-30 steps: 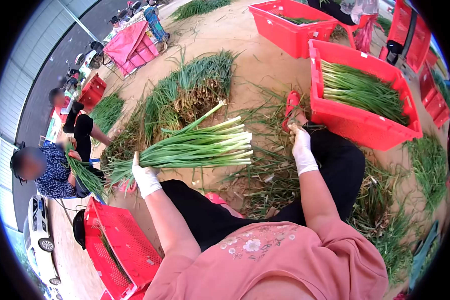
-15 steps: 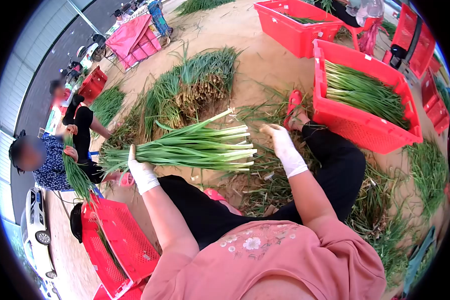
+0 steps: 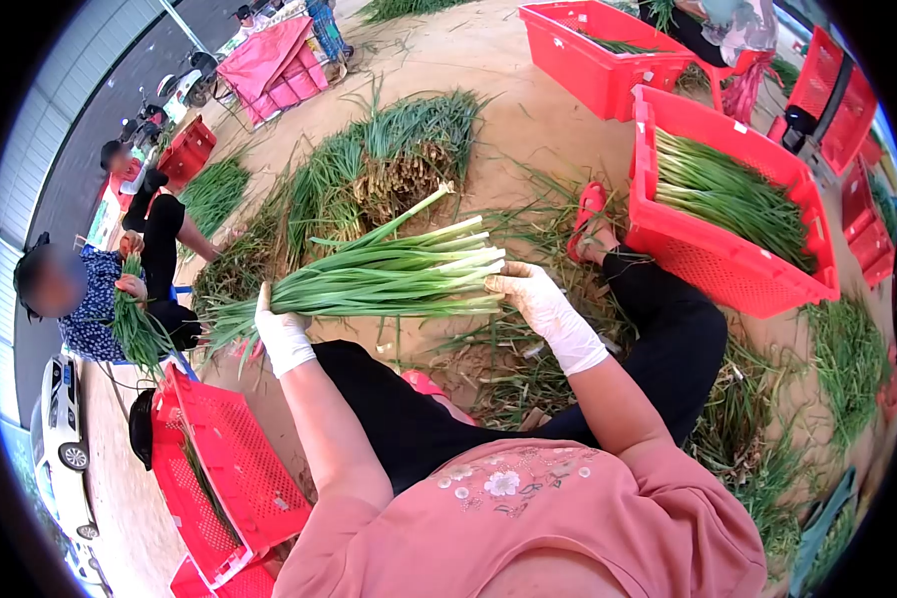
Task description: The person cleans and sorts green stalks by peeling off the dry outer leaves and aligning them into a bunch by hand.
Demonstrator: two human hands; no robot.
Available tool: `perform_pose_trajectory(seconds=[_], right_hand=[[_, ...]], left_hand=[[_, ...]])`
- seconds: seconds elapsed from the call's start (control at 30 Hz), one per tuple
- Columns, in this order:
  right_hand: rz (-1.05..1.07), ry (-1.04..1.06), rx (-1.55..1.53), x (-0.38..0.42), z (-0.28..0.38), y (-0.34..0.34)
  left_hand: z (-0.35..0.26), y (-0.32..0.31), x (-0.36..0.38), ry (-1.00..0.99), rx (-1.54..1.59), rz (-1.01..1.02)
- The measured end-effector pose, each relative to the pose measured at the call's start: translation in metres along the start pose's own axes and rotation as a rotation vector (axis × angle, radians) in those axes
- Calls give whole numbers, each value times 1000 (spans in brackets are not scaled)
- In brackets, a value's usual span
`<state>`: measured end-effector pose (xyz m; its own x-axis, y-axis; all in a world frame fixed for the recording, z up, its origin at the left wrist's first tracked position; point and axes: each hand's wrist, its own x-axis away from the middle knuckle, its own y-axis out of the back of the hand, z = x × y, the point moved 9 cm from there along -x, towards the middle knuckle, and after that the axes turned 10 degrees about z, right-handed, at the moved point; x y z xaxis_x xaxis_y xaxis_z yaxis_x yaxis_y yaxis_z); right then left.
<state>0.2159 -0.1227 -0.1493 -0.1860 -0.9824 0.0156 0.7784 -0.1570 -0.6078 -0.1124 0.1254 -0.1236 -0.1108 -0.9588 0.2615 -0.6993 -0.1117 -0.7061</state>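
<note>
A bunch of green onions [image 3: 379,274] lies level in front of me, leaves to the left and pale stem ends to the right. My left hand [image 3: 282,329], in a whitish glove, is closed around its leafy part. My right hand [image 3: 533,299], gloved too, pinches at the white stem ends with thumb and fingers. One stalk sticks out above the others, angled up to the right. Behind the bunch stands a large pile of untrimmed green onions [image 3: 389,159] with brownish root ends.
A red crate [image 3: 738,264] holding green onions stands at right, another red crate [image 3: 588,75] behind it. Lower left is a red crate [image 3: 234,478]. A person [image 3: 95,299] at left holds a bunch. Loose leaves [image 3: 528,384] litter the ground between my legs.
My right hand has moved left from beside the bunch onto its stem ends, and its fingers have closed there. My left hand keeps its hold. The single stalk now sticks out farther.
</note>
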Motion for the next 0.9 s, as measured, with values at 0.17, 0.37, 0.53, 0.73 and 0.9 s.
perform_pose_trajectory(seconds=[0.17, 0.37, 0.53, 0.73, 0.9], right_hand=[[109, -52, -106, -8, -20, 3], [97, -194, -318, -16, -47, 6], [132, -19, 321, -30, -34, -5], [241, -105, -723, -48, -54, -41], [146, -227, -146, -39, -61, -38]], left_hand=[[-9, 14, -14, -156, -180, 82], [13, 5, -6, 57, 111, -23], [20, 1, -4, 104, 120, -4], [28, -3, 3, 130, 79, -32], [28, -6, 4, 127, 115, -45]])
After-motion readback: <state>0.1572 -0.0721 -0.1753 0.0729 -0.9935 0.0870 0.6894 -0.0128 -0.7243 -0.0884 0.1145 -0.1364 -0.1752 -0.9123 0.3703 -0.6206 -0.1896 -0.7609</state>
